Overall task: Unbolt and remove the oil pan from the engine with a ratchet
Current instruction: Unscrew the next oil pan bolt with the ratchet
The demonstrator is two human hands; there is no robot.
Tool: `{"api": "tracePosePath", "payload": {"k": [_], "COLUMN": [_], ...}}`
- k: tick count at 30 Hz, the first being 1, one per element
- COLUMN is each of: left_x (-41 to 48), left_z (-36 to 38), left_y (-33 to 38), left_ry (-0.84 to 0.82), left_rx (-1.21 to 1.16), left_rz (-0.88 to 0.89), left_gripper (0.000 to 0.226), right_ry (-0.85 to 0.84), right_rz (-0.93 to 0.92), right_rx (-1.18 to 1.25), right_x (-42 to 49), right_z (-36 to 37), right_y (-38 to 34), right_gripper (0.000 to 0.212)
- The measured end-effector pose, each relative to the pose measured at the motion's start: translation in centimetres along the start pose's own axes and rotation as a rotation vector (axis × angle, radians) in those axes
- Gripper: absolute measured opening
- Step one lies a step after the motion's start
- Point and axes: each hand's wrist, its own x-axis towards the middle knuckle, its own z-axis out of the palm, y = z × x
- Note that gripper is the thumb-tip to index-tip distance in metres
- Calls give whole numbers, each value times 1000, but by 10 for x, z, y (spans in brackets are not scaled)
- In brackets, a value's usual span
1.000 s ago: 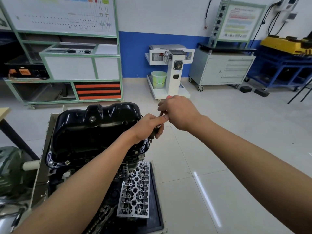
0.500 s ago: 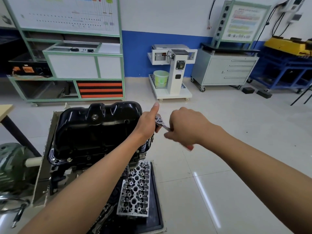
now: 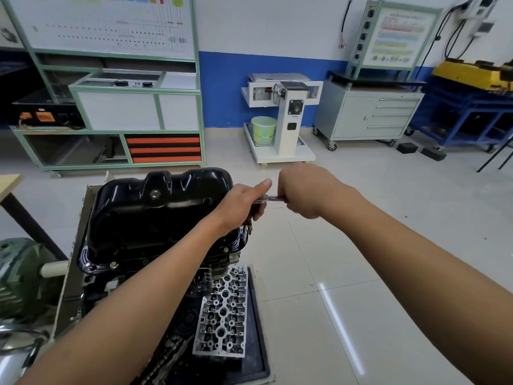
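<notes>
Swung up since half-second ago: right grip, curled round ratchet handle, right of oil pan. Left grip: clasped on ratchet head. Oil pan seated atop engine. Risk: hidden socket slipping off bolt if head tilts.

L hand holds ratchet head | R hand grips handle
</notes>
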Motion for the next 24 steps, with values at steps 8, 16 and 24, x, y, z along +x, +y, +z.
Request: {"api": "tracePosePath", "payload": {"k": [8,16,24], "left_x": [-1,3,9], "left_z": [-4,3,13], "left_y": [2,-4,-6], "left_ry": [-158,-18,198], "left_rx": [-64,-95,-65], "left_rz": [12,-20,-54], "left_gripper": [70,79,83], "right_ry": [251,300,44], "right_rz": [-94,-174,99], "right_rx": [134,338,153], "right_x": [34,26,-15], "right_z": [24,37,8], "right_y": [-8,0,-5], "right_gripper": [43,41,27]}}
